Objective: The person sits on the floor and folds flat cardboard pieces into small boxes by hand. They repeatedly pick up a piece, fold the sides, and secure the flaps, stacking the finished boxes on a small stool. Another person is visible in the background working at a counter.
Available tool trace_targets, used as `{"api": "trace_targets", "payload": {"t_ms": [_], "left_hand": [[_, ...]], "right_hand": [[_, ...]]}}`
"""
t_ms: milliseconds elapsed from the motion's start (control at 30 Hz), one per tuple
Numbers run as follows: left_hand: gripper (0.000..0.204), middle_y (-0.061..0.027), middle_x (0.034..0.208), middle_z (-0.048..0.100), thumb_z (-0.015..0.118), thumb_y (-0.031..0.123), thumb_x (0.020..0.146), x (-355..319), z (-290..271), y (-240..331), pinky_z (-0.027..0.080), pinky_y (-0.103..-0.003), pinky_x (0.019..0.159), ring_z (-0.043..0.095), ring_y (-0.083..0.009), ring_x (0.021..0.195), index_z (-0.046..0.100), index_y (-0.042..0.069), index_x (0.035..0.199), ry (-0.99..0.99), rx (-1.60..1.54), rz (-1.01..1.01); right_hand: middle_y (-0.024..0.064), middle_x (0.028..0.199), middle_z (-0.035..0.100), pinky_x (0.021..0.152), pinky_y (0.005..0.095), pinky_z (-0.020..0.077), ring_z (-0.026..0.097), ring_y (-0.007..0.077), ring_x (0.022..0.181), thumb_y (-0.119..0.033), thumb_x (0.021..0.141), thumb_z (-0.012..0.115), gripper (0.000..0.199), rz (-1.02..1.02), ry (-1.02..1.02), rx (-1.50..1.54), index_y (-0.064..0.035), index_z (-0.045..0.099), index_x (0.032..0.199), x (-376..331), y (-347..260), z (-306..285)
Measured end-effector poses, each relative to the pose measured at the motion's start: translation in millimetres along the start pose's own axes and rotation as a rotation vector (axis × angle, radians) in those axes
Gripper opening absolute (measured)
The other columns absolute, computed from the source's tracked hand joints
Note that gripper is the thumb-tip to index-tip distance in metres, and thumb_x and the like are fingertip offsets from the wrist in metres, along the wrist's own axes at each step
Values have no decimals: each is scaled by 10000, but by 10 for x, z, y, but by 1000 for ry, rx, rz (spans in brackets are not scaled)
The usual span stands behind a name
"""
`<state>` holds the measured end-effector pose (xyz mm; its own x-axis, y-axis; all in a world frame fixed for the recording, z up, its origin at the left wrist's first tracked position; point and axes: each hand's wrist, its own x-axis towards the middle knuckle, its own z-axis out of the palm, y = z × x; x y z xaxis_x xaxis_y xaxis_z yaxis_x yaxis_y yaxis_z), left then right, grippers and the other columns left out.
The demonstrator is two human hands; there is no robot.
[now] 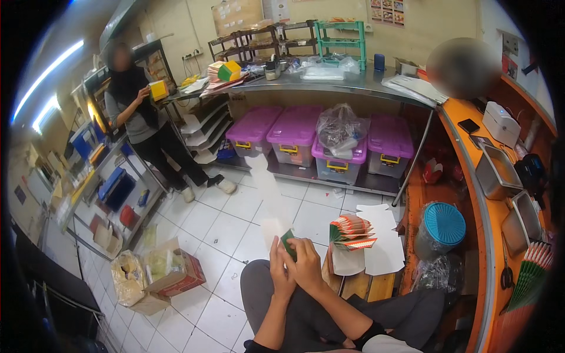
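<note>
In front of my lap, my left hand (281,275) and my right hand (306,263) are close together, fingers closed on a long white cardboard blank (268,191). The blank stretches up and away from the hands over the floor tiles, its shaped end farthest off. A small dark-green part (287,243) shows at the right fingertips. To the right of my hands, a bundle of folded cartons (352,230) with orange, white and green edges sits on a wooden slatted seat (360,286). Flat white cardboard blanks (384,250) lie beside the bundle.
At left a person (141,109) holds a yellow box (158,90). Purple-lidded bins (294,126) stand under a metal table (318,82). An open carton (176,273) rests on the floor. A blue-lidded tub (440,226) stands near the orange counter (471,170) on my right.
</note>
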<state>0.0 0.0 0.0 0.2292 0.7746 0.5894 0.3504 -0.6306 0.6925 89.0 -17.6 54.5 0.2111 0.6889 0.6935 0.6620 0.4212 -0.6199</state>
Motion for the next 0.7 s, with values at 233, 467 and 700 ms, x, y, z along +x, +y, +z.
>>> {"api": "trace_targets", "payload": {"t_ms": [233, 467, 700], "left_hand": [[566, -212, 1308, 345, 444, 374, 898, -33, 96, 37, 347, -370, 957, 404, -293, 1175, 284, -19, 1272, -62, -616, -176], [529, -149, 1179, 455, 429, 452, 899, 162, -220, -62, 459, -407, 810, 508, -255, 1005, 386, 24, 1207, 228, -1384, -735], [372, -78, 1024, 556, 626, 179, 819, 141, -434, -248, 442, -316, 750, 537, -164, 907, 494, -22, 1103, 332, -579, -674]], "right_hand": [[102, 773, 535, 646, 345, 446, 540, 260, 734, -101, 754, 636, 124, 200, 60, 149, -15, 600, 836, -66, 102, 49], [57, 752, 534, 765, 376, 394, 501, 247, 799, -104, 712, 630, 89, -204, -307, -177, -78, 643, 796, -27, 239, -136], [71, 720, 540, 703, 362, 400, 520, 249, 731, -119, 730, 636, 74, -120, -306, 43, -54, 604, 746, 3, 288, -70]]}}
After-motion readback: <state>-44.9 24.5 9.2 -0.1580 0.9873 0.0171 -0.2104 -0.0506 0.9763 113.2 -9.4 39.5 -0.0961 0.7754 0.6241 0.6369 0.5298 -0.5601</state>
